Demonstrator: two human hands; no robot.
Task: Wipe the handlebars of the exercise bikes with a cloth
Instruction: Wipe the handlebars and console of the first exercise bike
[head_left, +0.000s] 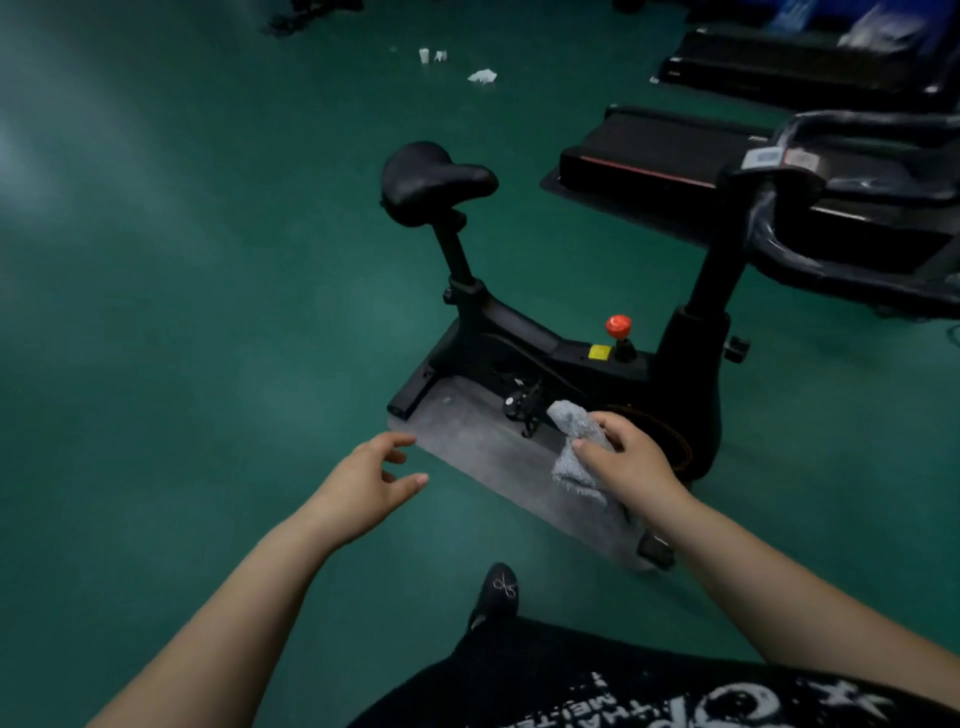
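A black exercise bike (582, 358) stands on a grey mat (483, 447) in front of me, its saddle (434, 179) to the left. Its black handlebars (831, 260) curve out at the right edge of the view, well above and right of my hands. My right hand (631, 462) grips a crumpled grey cloth (574, 447) low beside the bike's flywheel housing. My left hand (376, 480) hovers over the floor near the mat's left corner, fingers spread, holding nothing.
Black treadmills (675, 156) lie behind the bike at the upper right. White paper scraps (482, 77) litter the green floor (182, 312) at the back. My dark shoe (498, 590) is on the floor below the mat. A red knob (618, 326) sticks up from the bike frame.
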